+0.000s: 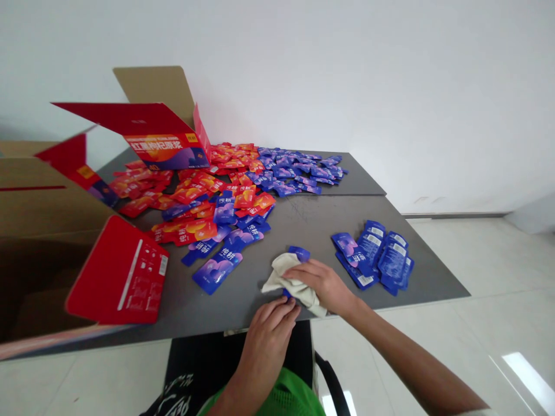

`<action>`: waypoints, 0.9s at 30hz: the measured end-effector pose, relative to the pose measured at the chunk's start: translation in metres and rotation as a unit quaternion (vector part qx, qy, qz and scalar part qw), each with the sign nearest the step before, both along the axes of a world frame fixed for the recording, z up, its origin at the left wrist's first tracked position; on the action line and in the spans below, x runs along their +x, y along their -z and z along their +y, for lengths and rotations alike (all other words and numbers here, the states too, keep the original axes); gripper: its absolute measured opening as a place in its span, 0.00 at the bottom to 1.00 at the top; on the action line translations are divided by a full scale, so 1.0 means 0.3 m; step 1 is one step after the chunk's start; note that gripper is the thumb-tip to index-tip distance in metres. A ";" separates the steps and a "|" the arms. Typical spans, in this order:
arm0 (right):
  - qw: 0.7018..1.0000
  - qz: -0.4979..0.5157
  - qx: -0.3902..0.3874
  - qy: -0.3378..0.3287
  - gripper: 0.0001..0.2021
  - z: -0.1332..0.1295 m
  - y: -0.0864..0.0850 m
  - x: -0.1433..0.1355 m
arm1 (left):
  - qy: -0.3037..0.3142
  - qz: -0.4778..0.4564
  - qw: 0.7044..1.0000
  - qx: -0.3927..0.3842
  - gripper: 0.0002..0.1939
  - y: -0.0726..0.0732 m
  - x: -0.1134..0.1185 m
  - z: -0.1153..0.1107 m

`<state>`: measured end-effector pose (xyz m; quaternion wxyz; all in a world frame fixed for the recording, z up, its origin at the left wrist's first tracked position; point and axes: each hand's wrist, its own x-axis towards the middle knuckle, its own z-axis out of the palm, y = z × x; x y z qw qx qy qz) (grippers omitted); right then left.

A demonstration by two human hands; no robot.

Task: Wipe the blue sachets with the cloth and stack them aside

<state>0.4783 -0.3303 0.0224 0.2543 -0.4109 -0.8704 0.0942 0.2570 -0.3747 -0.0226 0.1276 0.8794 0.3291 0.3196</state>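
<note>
A cream-coloured cloth (281, 267) is bunched under my right hand (323, 283), whose fingers are closed on it. The cloth lies over a blue pouch (300, 252) on the table near its front edge. Only the pouch's far end and a bit of its near end show. My left hand (273, 320) is at the table edge, its fingertips pinning the pouch's near end; the thumb side is partly hidden. To the right lies a small overlapping group of blue pouches (372, 248), most with their printed backs up. Left of my hands a single blue pouch (217, 268) lies flat.
Red pouches (191, 231) and blue pouches (299, 167) spread in heaps across the grey table (295, 214). A red printed carton (167, 147) stands open at the back left. Another open carton (125, 277) sits at the near left, its flap reaching over the table.
</note>
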 end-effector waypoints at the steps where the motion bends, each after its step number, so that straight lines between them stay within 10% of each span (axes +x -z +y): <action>1: 1.000 -0.002 0.006 0.023 0.18 0.046 0.006 0.023 | 0.002 0.000 1.000 0.005 0.15 0.003 -0.001 0.002; 6: 0.992 -0.022 0.073 0.104 0.20 0.185 -0.062 0.112 | -0.006 0.000 1.000 0.009 0.16 0.008 -0.003 0.006; 14: 1.000 -0.004 0.001 -0.027 0.18 -0.046 -0.055 -0.027 | -0.008 0.002 1.000 -0.005 0.15 -0.010 -0.002 -0.003; 22: 0.993 -0.008 0.075 0.094 0.20 0.222 -0.044 0.112 | -0.010 0.000 1.000 0.011 0.15 0.011 -0.001 0.004; 27: 0.996 0.025 0.073 0.045 0.21 0.048 -0.100 0.041 | -0.005 -0.006 1.000 0.011 0.15 0.005 0.000 -0.001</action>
